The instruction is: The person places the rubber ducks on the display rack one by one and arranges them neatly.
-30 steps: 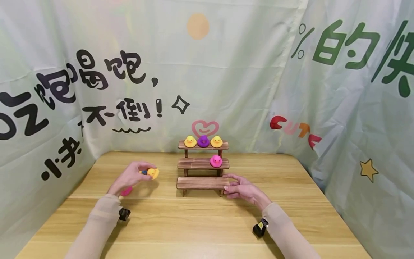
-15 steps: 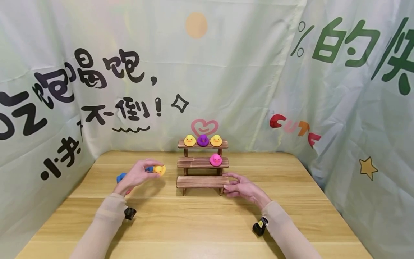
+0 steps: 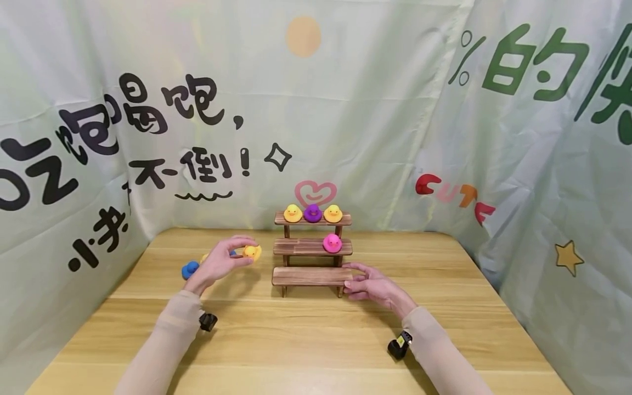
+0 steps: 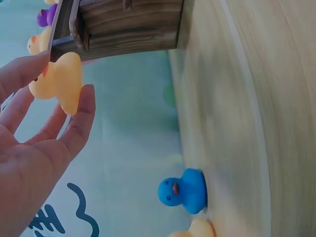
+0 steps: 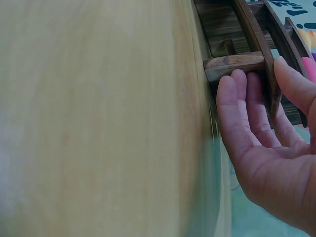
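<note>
head view: left hand pinches a yellow, round-bodied toy duck; right hand grips a brown three-tier wooden stand by its lowest tier's end.

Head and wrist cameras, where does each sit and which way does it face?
Head: worn on the head, facing forward and down at the wooden stand; left hand, right hand and sleeves show.
Left wrist: on that wrist, facing the left hand pinching a yellow duck.
Right wrist: on that wrist, facing the right hand gripping the stand's end.
Shared by both wrist views: the stand.
</note>
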`<act>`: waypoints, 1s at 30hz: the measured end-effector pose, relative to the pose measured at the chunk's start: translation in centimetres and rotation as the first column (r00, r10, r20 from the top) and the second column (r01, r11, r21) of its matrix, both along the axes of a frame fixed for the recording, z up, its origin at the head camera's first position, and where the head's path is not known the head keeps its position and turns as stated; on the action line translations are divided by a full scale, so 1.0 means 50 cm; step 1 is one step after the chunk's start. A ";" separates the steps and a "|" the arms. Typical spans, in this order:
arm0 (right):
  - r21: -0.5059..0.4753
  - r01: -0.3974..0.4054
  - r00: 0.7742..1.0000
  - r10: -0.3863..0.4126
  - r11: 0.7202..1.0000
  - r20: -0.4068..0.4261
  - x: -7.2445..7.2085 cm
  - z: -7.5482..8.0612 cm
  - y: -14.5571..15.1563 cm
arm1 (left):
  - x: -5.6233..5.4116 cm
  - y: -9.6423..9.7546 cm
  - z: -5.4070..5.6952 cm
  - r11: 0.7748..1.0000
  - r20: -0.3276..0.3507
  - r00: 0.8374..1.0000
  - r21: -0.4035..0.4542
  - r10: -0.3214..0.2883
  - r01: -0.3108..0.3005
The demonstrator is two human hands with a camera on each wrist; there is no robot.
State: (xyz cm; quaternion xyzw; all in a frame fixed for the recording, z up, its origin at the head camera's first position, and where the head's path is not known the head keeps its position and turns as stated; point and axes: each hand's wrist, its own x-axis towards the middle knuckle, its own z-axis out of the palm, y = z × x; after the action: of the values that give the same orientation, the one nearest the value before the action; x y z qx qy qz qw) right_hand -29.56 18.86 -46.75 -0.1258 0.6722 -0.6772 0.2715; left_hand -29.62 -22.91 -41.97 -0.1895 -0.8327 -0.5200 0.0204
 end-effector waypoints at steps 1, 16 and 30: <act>0.000 0.000 1.000 0.000 1.000 0.001 0.000 0.000 0.000 | 0.000 0.003 0.000 1.000 0.010 1.000 0.011 0.004 -0.004; -0.001 -0.007 1.000 0.007 1.000 0.003 -0.003 -0.001 0.001 | -0.013 0.054 -0.008 0.980 -0.034 0.997 0.186 0.072 -0.065; -0.005 -0.014 1.000 0.013 1.000 -0.010 -0.002 -0.002 0.004 | -0.009 0.106 -0.006 0.972 -0.098 0.993 0.231 0.061 -0.036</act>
State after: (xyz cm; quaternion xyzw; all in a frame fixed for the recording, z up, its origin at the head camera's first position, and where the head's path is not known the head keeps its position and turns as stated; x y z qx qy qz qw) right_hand -29.67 19.06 -46.84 -0.1345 0.6709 -0.6765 0.2723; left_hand -30.08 -17.63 -42.29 -0.1923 -0.7693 -0.6014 0.0982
